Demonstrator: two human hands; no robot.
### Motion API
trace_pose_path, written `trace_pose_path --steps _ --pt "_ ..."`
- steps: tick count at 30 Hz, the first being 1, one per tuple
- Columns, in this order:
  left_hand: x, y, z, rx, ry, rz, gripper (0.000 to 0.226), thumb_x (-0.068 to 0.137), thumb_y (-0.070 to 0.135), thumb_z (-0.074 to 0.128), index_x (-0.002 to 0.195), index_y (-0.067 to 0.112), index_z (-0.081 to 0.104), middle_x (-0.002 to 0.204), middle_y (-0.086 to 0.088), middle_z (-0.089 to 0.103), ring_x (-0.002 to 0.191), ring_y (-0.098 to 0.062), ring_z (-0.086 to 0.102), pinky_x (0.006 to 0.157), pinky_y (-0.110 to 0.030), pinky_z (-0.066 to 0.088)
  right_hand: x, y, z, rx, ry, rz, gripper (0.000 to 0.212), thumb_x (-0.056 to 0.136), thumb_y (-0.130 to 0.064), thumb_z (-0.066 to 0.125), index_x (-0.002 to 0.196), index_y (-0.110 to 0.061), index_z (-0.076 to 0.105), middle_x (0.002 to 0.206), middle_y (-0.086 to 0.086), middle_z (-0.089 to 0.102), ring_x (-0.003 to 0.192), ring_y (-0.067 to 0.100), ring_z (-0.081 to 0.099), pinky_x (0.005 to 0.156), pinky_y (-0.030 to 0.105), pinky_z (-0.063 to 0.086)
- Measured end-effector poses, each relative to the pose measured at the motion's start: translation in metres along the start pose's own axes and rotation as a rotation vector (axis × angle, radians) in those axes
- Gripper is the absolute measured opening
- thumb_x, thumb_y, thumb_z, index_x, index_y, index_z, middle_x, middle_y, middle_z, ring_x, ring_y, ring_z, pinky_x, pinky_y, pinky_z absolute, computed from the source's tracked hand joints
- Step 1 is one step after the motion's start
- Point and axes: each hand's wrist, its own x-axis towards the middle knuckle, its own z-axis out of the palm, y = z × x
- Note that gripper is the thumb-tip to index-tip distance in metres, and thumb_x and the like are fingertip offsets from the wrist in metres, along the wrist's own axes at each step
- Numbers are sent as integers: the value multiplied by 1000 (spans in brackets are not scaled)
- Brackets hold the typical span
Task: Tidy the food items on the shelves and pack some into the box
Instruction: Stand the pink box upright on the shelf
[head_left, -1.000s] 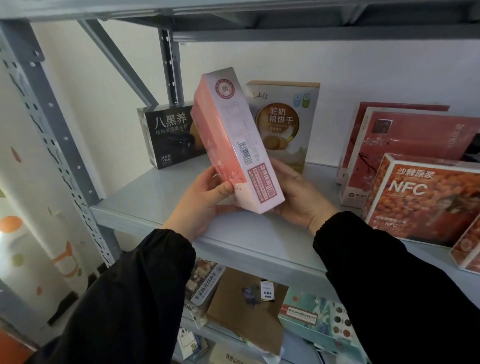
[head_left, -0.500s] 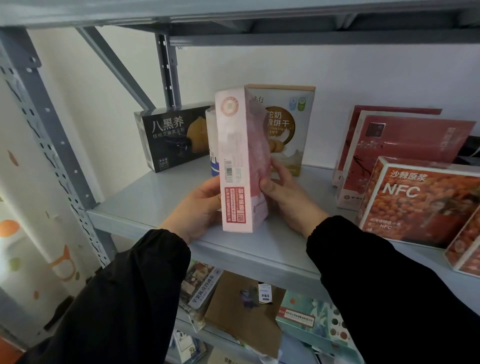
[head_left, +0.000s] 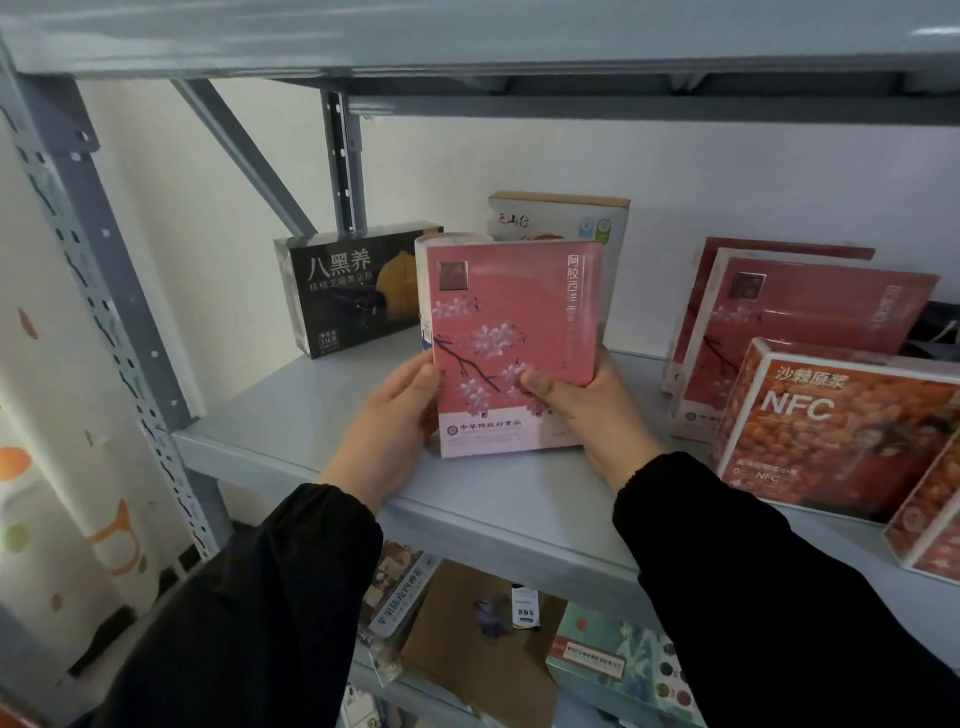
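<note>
Wall (head_left: 727, 171): white, plain, behind the shelves (head_left: 291, 415).
Panel (head_left: 31, 467): far left, pale, dotted with orange, green and brown shapes.
Dark thing (head_left: 935, 325): far right by the wall, mostly hidden, kind unclear.

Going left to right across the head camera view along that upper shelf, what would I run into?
grey upright post → black box → pink blossom box → orange NFC box
</note>
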Motion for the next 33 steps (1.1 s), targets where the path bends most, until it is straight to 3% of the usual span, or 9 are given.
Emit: trace_pose_path --steps 2,4,7,10,14,19,21,27,33 --pt "1 -1 2 14 -49 20 32 110 26 49 138 29 63 126 -7 73 105 -23 70 80 -34 55 0 -1 -3 -34 37 -11 104 52 -60 98 139 -25 54 116 -8 77 105 7 73 97 36 59" --pt "2 -3 3 67 -59 8 35 109 17 52 140 30 62 130 -2 72 116 -23 68 98 -46 54 1 1 -7 -64 90 -10 71 70 -38 96 128 -28 56 113 -6 76 97 4 74 87 26 60" --pt "4 -3 1 209 68 -82 35 103 26 63 137 36 62 122 14 72 117 -7 66 115 -48 45 5 3 -13 -123 180 2 55 80 -29 91 120 -32 53 112 -10 72 98 7 71 90 30 57" --pt "5 -6 -2 311 111 -116 32 99 34 67 128 45 62 115 19 71 109 0 66 112 -41 48 8 1 -18 -191 188 21 61 89 -26 84 139 -28 49 114 -12 66 106 12 66 93 32 52" --pt "9 -6 -2 327 129 -136 27 93 42 69 115 53 62 108 21 71 106 -5 68 107 -43 51 9 -3 -22 -238 196 12 51 97 -21 74 140 -30 49 111 -14 58 102 9 58 89 24 42" --pt "36 13 4 469 205 -67 31 96 28 68 124 32 57 112 9 65 101 -17 67 83 -34 55 14 3 -23 -267 265 17 42 100 -15 66 136 -31 51 124 -7 66 108 12 63 78 15 44" --pt "57 17 3 582 262 -41 45 94 28 70 135 25 52 119 5 63 105 -17 63 76 -26 49 15 3 -22 -270 309 27 47 101 -14 63 143 -32 48 127 -7 65 109 12 63 84 20 44" --pt "109 -6 -10 742 306 -121 103 79 40 88 158 15 26 157 -10 29 142 -31 38 118 -49 39 25 10 -19 -316 355 64 63 104 -16 59 159 -31 31 141 -1 59 112 11 57 97 26 41" --pt "130 -25 -13 490 207 -36 122 67 26 98 158 26 17 147 0 53 128 -18 56 107 -41 50 35 15 -22 -296 383 82 66 104 -17 59 159 -34 27 143 -1 59 111 14 59 96 28 43"
